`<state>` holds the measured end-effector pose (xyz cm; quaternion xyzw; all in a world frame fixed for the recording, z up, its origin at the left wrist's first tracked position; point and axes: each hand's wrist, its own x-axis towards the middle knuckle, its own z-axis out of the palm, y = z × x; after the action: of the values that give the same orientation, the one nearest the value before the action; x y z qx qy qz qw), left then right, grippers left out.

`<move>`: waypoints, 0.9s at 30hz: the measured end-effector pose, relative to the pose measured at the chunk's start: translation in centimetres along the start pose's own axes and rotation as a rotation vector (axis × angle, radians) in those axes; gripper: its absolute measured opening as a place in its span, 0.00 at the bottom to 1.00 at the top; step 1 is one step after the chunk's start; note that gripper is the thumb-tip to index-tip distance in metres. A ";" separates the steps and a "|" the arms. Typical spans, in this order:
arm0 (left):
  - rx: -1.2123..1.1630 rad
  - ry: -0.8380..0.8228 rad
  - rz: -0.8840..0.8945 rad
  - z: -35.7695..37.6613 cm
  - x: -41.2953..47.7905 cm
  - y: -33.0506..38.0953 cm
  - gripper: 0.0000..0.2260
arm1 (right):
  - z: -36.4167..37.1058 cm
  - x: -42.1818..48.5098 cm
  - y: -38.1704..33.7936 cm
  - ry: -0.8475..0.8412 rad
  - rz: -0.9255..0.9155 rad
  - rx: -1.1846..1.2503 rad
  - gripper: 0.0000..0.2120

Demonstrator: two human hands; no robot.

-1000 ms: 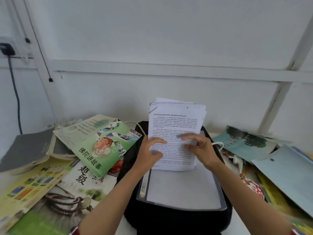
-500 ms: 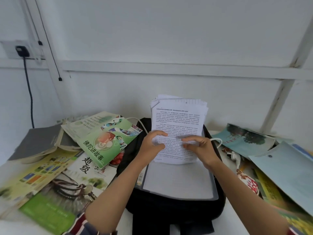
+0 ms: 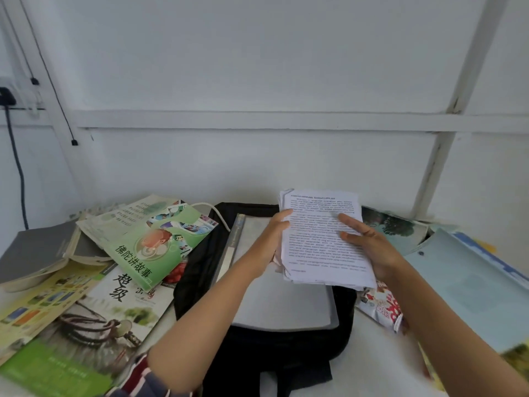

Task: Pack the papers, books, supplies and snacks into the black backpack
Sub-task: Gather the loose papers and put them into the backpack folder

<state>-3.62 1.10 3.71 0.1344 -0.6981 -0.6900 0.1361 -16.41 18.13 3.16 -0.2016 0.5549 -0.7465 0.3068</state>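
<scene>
1. Head view: shows a black backpack (image 3: 197,267) flat at mid-counter (image 3: 372,362), hemmed on the left by overlapping books, a green book (image 3: 154,242) touching its edge, and on the right by a snack packet (image 3: 380,305) and a blue folder (image 3: 463,282).
2. Leaves bare counter only at the backpack's near right; backs onto a white wall just behind the clutter.
3. Shows a grey folder (image 3: 286,305) lying on the backpack, its far right corner covered by the papers.
4. Cuts off the blue folder and the nearest books at the picture's edges; blurs the print beyond reading; hides the backpack's opening, so cannot tell unzipped from zipped.
5. Finds the stack of papers (image 3: 323,239) over the backpack's far right part, printed face tilted toward the camera; cannot tell whether touching the grey folder or clear of it.
6. Has the left hand (image 3: 272,242) gripping the stack's left edge, thumb on the front, remaining fingers behind and out of sight.
7. Has the right hand (image 3: 375,253) gripping the right edge, fingers (image 3: 347,222) curled onto the printed face, clamped on the stack.
</scene>
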 end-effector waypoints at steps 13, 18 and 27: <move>0.899 -0.116 -0.099 6.4 -0.1 -3.7 0.43 | -8.0 -3.1 -4.5 0.209 -0.034 0.078 0.21; 0.705 -0.155 -0.156 5.7 0.2 -2.2 0.38 | -8.0 -3.0 -4.0 0.137 -0.017 0.062 0.41; 0.667 0.042 -0.136 -3.7 -1.3 5.5 0.17 | -5.4 -0.3 -2.2 0.004 0.019 0.106 0.52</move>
<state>-0.98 -1.75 9.27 0.2320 -0.8717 -0.4283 0.0530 -20.18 22.59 3.60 -0.1784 0.5170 -0.7724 0.3230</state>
